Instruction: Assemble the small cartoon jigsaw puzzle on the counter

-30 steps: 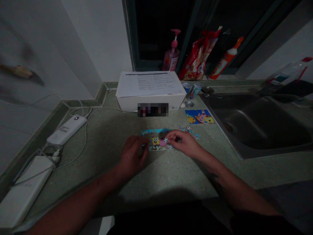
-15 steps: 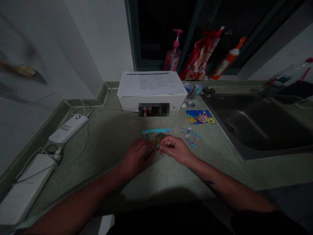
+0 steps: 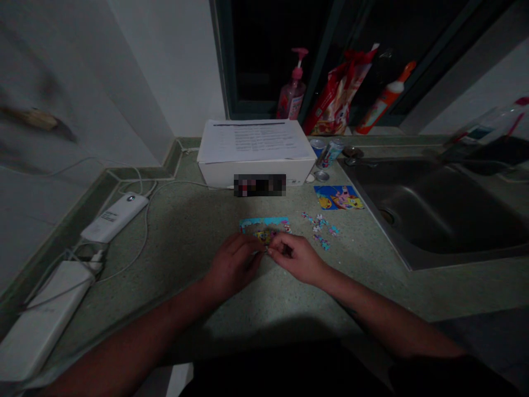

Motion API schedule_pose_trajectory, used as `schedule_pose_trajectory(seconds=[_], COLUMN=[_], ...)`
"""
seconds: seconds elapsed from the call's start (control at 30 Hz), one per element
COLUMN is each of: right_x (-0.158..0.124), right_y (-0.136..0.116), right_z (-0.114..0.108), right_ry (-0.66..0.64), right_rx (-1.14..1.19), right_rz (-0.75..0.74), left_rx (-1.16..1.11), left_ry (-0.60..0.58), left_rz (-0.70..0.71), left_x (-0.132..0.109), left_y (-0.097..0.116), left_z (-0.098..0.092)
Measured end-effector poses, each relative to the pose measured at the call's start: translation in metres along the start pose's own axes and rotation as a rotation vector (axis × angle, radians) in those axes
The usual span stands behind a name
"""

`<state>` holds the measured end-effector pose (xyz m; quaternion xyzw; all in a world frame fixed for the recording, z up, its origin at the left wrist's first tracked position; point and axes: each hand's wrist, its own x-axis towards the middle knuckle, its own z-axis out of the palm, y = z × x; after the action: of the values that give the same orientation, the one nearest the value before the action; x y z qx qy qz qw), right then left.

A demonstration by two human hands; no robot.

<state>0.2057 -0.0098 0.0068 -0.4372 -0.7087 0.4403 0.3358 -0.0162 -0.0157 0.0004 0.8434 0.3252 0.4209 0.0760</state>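
Both left hand (image 3: 235, 266) and right hand (image 3: 301, 260) close together, fingers bunched, anything pinched there impossible to tell | puzzle (image 3: 264, 221) partly hidden, just beyond the fingers | loose pieces (image 3: 318, 225) to their right | light touch wanted: steady, align, press flat

top (image 3: 264, 372): black | right sleeve (image 3: 444, 372): black | forearms (image 3: 372, 311): bare | hands (image 3: 300, 259): bare

Dim light, dark window (image 3: 281, 60), soft shadows across counter (image 3: 182, 220), faint sink (image 3: 454, 204) glare, stretched edges
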Motion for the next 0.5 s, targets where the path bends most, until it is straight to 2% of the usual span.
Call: schedule_pose_trajectory(seconds=[0.13,0.3,0.4,0.5], right_x=[0.002,0.004,0.004,0.003], right_y=[0.004,0.008,0.008,0.008], right_z=[0.002,0.003,0.001,-0.003], right_ry=[-0.013,-0.057,-0.039,0.010], right_rx=[0.100,0.131,0.092,0.027], right_rz=[0.051,0.097,0.075,0.036], left_rx=[0.084,0.107,0.102,0.162], left_ry=[-0.016,-0.027,-0.040,-0.050], left_rz=[0.110,0.121,0.067,-0.087], left_x=[0.002,0.003,0.003,0.002], left_y=[0.001,0.002,-0.005,-0.022], left_z=[-0.003,-0.006,-0.005,-0.003])
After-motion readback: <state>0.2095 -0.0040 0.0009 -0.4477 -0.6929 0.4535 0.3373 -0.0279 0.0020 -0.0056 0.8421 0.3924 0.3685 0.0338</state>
